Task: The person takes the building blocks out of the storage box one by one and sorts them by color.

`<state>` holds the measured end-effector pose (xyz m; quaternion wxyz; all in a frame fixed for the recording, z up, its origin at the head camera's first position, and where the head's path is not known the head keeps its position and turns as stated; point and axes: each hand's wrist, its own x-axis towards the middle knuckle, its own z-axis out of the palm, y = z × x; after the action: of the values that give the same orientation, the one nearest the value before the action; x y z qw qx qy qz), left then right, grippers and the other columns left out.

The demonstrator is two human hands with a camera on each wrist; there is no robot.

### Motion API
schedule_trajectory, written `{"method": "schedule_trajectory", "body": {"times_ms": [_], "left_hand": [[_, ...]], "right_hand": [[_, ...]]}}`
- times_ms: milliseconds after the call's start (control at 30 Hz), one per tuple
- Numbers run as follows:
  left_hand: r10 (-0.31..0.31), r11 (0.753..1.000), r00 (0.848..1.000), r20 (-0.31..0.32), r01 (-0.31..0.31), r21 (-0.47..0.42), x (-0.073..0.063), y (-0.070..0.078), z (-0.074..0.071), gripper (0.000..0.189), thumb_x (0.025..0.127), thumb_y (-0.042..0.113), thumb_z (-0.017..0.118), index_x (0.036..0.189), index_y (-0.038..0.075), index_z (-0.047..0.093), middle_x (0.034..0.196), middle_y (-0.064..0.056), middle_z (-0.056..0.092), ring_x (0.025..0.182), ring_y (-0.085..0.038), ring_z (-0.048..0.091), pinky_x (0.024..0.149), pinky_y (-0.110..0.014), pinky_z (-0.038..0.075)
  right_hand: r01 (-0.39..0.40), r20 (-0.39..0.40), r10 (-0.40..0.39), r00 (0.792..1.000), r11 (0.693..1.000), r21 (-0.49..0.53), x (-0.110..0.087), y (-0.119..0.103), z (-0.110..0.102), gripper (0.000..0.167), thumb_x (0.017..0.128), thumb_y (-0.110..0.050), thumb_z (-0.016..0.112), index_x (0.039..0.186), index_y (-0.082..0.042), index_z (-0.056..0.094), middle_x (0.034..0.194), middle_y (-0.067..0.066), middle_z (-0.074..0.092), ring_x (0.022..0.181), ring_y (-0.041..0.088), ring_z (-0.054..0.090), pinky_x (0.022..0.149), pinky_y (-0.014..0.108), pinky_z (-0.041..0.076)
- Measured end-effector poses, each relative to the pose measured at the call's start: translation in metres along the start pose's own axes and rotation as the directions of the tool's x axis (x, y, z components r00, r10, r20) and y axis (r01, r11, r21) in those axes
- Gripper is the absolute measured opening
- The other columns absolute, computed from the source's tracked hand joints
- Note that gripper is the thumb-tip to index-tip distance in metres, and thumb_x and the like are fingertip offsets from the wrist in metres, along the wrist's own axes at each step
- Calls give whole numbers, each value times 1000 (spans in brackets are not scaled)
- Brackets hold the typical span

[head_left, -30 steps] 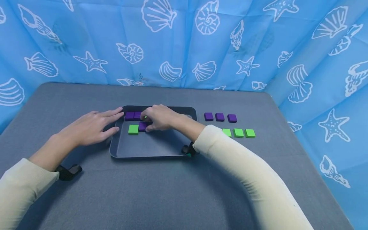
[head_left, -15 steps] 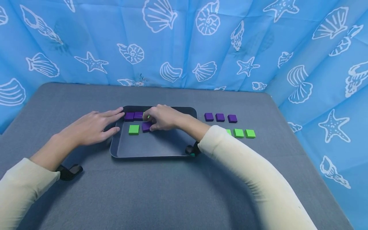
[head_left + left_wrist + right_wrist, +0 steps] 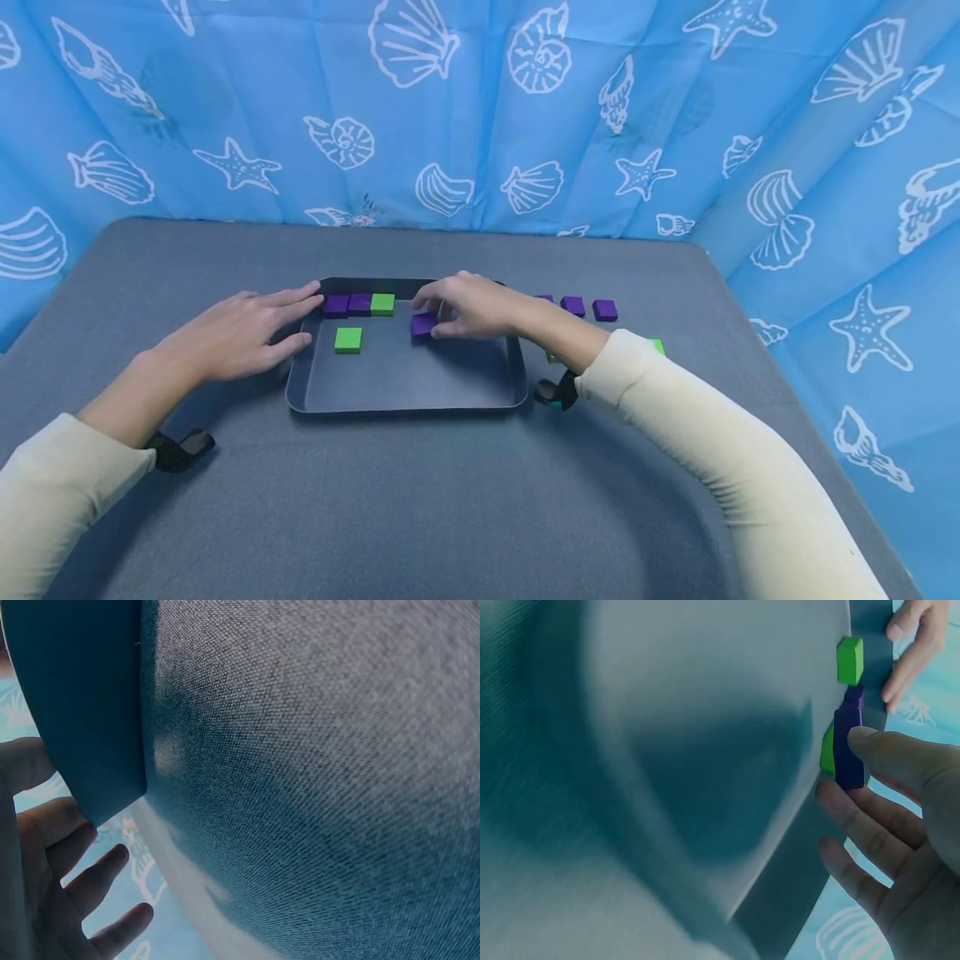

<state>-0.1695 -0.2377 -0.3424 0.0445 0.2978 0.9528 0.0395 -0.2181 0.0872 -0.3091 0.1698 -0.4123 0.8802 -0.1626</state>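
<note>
A dark baking tray [image 3: 375,387] lies on the grey table. My right hand [image 3: 480,308] is over its middle and pinches a purple square tile [image 3: 422,326] between thumb and fingers. In the right wrist view the thumb presses one face of this purple tile [image 3: 847,754]. Along the tray's far wall, two purple tiles [image 3: 348,305] and a green tile [image 3: 382,304] sit in a row. Nearer me, a second green tile [image 3: 348,340] lies alone at the left. My left hand [image 3: 236,333] has its fingers extended at the tray's left rim; the fingertips touch it.
Right of the tray, purple tiles [image 3: 604,310] stand in a row on the table [image 3: 420,500]. Green tiles [image 3: 657,344] in front of them are mostly hidden by my right forearm. A blue shell-print curtain [image 3: 480,108] hangs behind the table.
My right hand has drawn the purple tile rightward, away from its place beside the lone green tile. The green tile in the far row is now uncovered. My left hand stays put.
</note>
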Motion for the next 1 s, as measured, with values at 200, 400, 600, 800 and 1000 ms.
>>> {"method": "schedule_trajectory", "body": {"times_ms": [200,400,600,800,1000], "left_hand": [[-5,1000,1000,2,5,0,-1,-1,0,62,101,35,53,152,2,39,157,-21,35,126,-44,54,102,-68,37],[-3,1000,1000,2,3,1,-1,-1,1,62,101,36,53,152,2,39,157,-21,35,127,-44,53,103,-68,36],[-1,1000,1000,0,1,5,-2,-1,0,62,101,35,53,151,2,39,156,-22,35,126,-44,53,102,-69,36],[3,1000,1000,0,-3,7,-2,0,0,62,101,36,53,152,2,39,156,-21,35,127,-44,53,103,-70,35],[3,1000,1000,-1,-3,9,-1,0,0,62,101,36,53,152,2,39,157,-21,35,127,-44,53,103,-69,35]], "right_hand": [[12,-56,-10,998,1000,23,-23,15,-11,42,92,-14,72,132,-3,62,121,9,68,105,18,65,93,38,54],[-28,-123,34,992,998,52,-50,34,-24,41,93,-13,71,131,-3,62,118,10,68,104,21,66,92,39,54],[-54,-199,72,977,994,95,-80,58,-35,39,93,-8,68,131,0,61,116,13,68,107,28,65,94,46,53],[-109,-242,134,961,987,114,-114,84,-40,38,95,-3,64,132,3,59,119,18,67,107,32,65,94,50,53],[-181,-292,213,933,975,132,-150,106,-40,38,93,1,63,131,6,58,122,23,65,108,36,65,92,51,53]]}}
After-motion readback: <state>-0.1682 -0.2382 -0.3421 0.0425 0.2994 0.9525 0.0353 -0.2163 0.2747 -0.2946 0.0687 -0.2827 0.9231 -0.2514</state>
